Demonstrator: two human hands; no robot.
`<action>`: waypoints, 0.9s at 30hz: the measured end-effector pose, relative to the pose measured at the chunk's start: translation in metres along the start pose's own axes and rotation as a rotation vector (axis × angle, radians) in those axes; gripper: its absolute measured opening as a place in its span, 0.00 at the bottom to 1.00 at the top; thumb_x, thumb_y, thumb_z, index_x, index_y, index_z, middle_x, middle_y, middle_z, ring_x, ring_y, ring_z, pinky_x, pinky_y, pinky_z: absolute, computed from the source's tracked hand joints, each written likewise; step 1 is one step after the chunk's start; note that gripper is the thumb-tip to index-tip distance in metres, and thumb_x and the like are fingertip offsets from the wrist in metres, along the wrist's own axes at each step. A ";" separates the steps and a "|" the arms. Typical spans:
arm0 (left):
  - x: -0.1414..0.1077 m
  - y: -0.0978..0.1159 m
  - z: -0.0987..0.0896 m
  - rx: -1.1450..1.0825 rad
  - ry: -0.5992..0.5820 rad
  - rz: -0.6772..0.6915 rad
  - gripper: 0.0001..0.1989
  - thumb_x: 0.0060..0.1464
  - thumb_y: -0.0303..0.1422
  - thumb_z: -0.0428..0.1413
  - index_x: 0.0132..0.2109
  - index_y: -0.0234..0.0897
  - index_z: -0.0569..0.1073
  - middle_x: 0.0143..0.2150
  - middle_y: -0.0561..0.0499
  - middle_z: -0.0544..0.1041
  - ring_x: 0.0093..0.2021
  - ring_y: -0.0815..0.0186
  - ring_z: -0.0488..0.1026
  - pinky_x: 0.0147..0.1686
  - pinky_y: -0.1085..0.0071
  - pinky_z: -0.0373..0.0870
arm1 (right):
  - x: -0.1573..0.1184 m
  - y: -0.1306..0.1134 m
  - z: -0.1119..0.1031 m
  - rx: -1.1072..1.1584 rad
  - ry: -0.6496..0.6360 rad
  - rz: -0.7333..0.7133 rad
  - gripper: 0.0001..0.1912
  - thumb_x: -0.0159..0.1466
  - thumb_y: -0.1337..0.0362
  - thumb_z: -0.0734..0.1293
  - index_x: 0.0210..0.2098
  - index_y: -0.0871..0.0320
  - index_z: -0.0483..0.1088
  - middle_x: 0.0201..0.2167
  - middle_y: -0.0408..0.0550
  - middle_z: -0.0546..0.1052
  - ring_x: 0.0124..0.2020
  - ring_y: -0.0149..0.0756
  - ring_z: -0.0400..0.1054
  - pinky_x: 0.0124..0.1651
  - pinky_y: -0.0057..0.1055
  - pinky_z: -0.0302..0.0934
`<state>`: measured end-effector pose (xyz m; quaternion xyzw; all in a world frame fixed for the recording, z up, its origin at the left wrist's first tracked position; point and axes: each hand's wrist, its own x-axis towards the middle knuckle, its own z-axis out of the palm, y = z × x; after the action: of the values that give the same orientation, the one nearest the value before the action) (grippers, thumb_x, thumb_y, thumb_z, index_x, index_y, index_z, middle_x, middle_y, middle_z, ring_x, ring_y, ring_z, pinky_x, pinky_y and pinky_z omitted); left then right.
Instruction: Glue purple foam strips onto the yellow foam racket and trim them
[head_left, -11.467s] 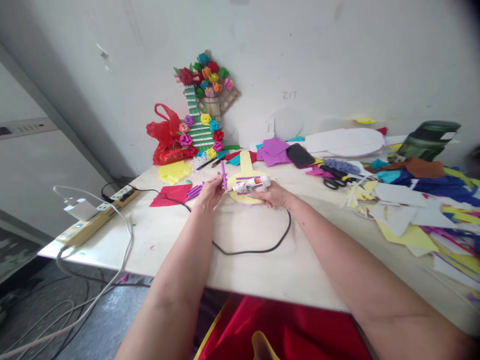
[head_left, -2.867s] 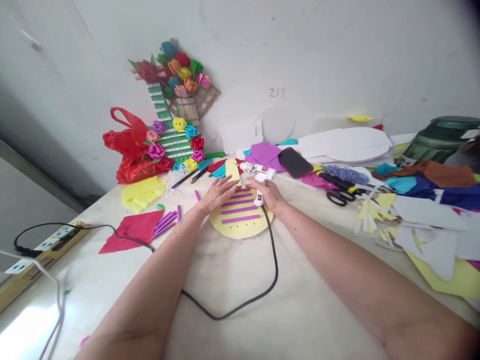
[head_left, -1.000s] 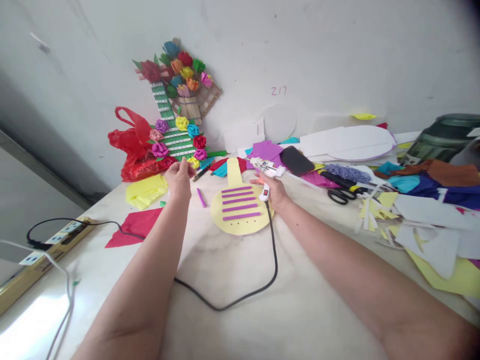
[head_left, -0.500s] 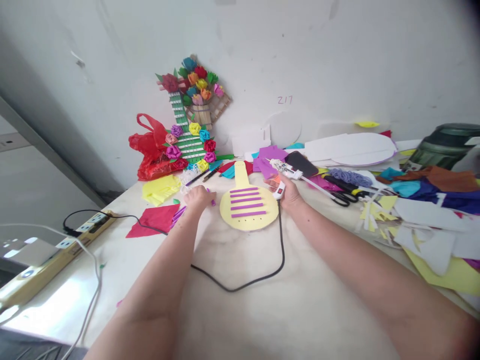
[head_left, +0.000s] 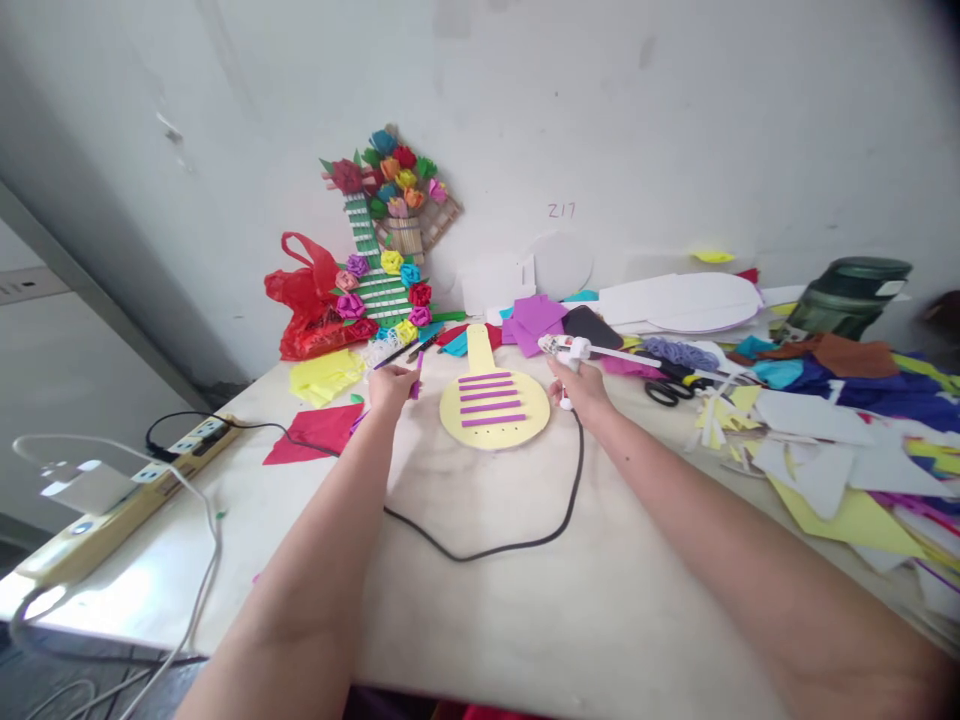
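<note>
My left hand (head_left: 392,387) is closed on a thin purple paper stick (head_left: 419,368), which stands roughly upright from the fingers; a second one may be in the grip. My right hand (head_left: 589,388) is wrapped round the handle of a white glue gun (head_left: 557,346), with a long glue stick (head_left: 622,355) out of its back and its nozzle pointing left. Between both hands lies a yellow card cutout (head_left: 452,428), round with a neck. Several purple paper sticks (head_left: 491,408) lie across it in parallel rows, with small dark dots below them.
The black cord (head_left: 517,545) from the glue gun loops across the table. At left are a power strip (head_left: 169,470), red paper (head_left: 307,436) and yellow paper (head_left: 326,375). Paper-flower crafts (head_left: 382,285) lean on the wall. Scissors (head_left: 664,392), paper scraps (head_left: 806,460) and a green bottle (head_left: 844,300) are at right.
My right hand has turned the glue gun level and gripped its handle, moving slightly right. My left hand has raised the purple stick to a more upright pose. The view has shifted slightly.
</note>
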<state>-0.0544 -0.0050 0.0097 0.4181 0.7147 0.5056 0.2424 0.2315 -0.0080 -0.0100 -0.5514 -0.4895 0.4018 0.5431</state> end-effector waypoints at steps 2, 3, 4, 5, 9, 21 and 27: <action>-0.007 0.003 -0.001 -0.317 -0.087 -0.025 0.10 0.37 0.32 0.62 0.23 0.34 0.68 0.19 0.49 0.72 0.23 0.65 0.73 0.28 0.69 0.69 | -0.002 0.000 -0.004 -0.265 0.023 -0.031 0.20 0.54 0.46 0.62 0.30 0.57 0.70 0.14 0.44 0.69 0.15 0.35 0.63 0.24 0.35 0.60; -0.011 0.005 -0.001 -0.419 -0.130 -0.032 0.11 0.37 0.31 0.63 0.23 0.33 0.67 0.18 0.50 0.72 0.22 0.67 0.72 0.27 0.70 0.70 | -0.003 -0.001 -0.006 -0.422 0.036 -0.046 0.22 0.54 0.44 0.61 0.31 0.57 0.71 0.16 0.46 0.71 0.18 0.38 0.67 0.28 0.37 0.61; -0.016 0.006 -0.001 -0.497 -0.170 -0.035 0.11 0.37 0.31 0.63 0.24 0.33 0.67 0.19 0.51 0.72 0.22 0.68 0.72 0.27 0.71 0.70 | -0.004 -0.001 -0.008 -0.574 0.052 -0.063 0.24 0.55 0.43 0.60 0.33 0.57 0.72 0.19 0.49 0.73 0.23 0.42 0.70 0.31 0.38 0.61; -0.021 0.008 -0.001 -0.554 -0.209 -0.038 0.10 0.37 0.30 0.63 0.25 0.32 0.68 0.19 0.51 0.73 0.22 0.69 0.72 0.27 0.72 0.70 | -0.005 -0.002 -0.011 -0.711 0.065 -0.082 0.25 0.55 0.43 0.59 0.34 0.58 0.72 0.24 0.52 0.75 0.28 0.45 0.71 0.34 0.39 0.61; -0.040 0.013 0.002 -0.712 -0.332 -0.058 0.07 0.40 0.27 0.61 0.28 0.32 0.69 0.21 0.51 0.74 0.22 0.71 0.72 0.25 0.76 0.69 | -0.008 -0.001 -0.020 -1.042 0.084 -0.135 0.29 0.55 0.42 0.59 0.41 0.59 0.71 0.37 0.60 0.76 0.41 0.51 0.70 0.38 0.40 0.59; -0.082 0.016 0.038 -0.910 -0.577 -0.125 0.06 0.46 0.19 0.55 0.34 0.29 0.74 0.26 0.50 0.75 0.24 0.74 0.71 0.28 0.78 0.70 | -0.015 0.004 -0.055 -1.398 -0.091 -0.358 0.25 0.58 0.45 0.60 0.43 0.59 0.69 0.38 0.57 0.76 0.42 0.45 0.69 0.39 0.35 0.56; -0.099 0.026 0.053 -0.872 -0.684 -0.102 0.06 0.46 0.19 0.56 0.35 0.27 0.75 0.28 0.47 0.76 0.27 0.71 0.73 0.32 0.75 0.72 | -0.012 0.005 -0.050 -1.353 -0.171 -0.351 0.26 0.59 0.46 0.59 0.48 0.57 0.67 0.45 0.55 0.73 0.48 0.44 0.65 0.43 0.35 0.56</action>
<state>0.0484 -0.0570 0.0061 0.3843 0.3391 0.5776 0.6354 0.2788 -0.0301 -0.0121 -0.6475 -0.7546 -0.0426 0.0974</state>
